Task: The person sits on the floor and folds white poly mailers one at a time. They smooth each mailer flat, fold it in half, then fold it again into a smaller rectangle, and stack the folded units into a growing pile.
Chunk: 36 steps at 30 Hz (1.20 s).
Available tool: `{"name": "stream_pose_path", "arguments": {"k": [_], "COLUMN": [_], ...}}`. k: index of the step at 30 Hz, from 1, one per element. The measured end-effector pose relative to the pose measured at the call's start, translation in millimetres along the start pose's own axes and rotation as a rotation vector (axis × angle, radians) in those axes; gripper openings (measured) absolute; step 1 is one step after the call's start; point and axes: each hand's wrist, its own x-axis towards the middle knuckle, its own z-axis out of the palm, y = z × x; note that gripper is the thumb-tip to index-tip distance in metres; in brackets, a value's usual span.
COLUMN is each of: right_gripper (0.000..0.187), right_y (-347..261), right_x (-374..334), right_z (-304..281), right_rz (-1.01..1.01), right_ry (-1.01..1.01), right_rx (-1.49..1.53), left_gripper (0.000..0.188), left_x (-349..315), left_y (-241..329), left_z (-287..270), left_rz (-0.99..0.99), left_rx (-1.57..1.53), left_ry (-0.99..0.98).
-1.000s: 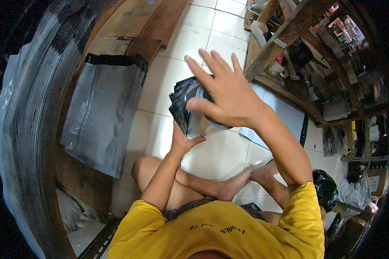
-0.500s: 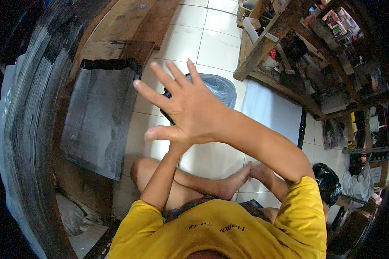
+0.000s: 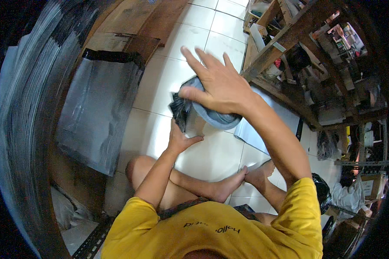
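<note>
A thick bundle of grey-blue plastic (image 3: 216, 120), curled round like a roll, is on or just above the tiled floor in front of me. Crumpled black plastic (image 3: 178, 110) sticks out of its left side. Over its top passes my right hand (image 3: 222, 84), fingers spread and a little blurred; part of the bundle is hidden beneath it. My left hand (image 3: 181, 140) is at the near left of the bundle, thumb stretched away from the fingers. Its fingertips are close to the black plastic, and whether they touch it I cannot tell.
Flat grey plastic mailing bags (image 3: 99, 108) with a black edge lie on a wooden bench at left. A pale blue plastic sheet (image 3: 272, 116) is on the floor at right, beside wooden shelving (image 3: 285, 41). My crossed legs (image 3: 203, 183) are close below.
My right hand has moved right and my left hand now shows from behind it. The plastic bundle has shifted nearer and looks tilted, with more of its black part visible.
</note>
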Motion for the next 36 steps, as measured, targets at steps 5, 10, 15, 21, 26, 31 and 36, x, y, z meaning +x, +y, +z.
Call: {"name": "stream_pose_path", "arguments": {"k": [5, 10, 15, 21, 26, 31, 36], "right_gripper": [0.098, 0.098, 0.102, 0.1, 0.104, 0.101, 0.1], "right_y": [-18.9, -46.6, -60.0, -16.8, 10.5, 1.6, -28.6], "right_x": [16.9, 23.0, 23.8, -6.6, -8.9, 16.3, 27.0], "right_z": [15.2, 23.3, 14.0, 4.1, -14.3, 3.5, 4.1], "right_rz": [-0.092, -0.165, -0.188, -0.063, 0.119, -0.01, -0.076], "right_ry": [0.011, 0.011, 0.121, -0.013, 0.078, 0.044, 0.106], "right_rx": [-0.059, -0.041, 0.055, -0.194, -0.022, -0.046, -0.037], "left_gripper": [0.128, 0.128, 0.119, 0.129, 0.136, 0.13, 0.124], "left_x": [12.4, 1.4, -0.7, 9.4, 2.5, 10.7, 1.8], "left_y": [-1.3, -12.2, -9.1, -4.7, 4.8, -23.2, -4.4], "left_z": [-4.8, 1.1, -5.3, -5.2, -1.8, 1.1, -2.1], "left_rz": [0.004, -0.03, -0.069, -0.028, 0.027, 0.043, -0.002], "left_rx": [0.126, 0.156, -0.089, -0.028, -0.036, 0.142, 0.188], "left_ry": [-0.111, -0.114, -0.073, -0.058, 0.006, -0.025, -0.162]}}
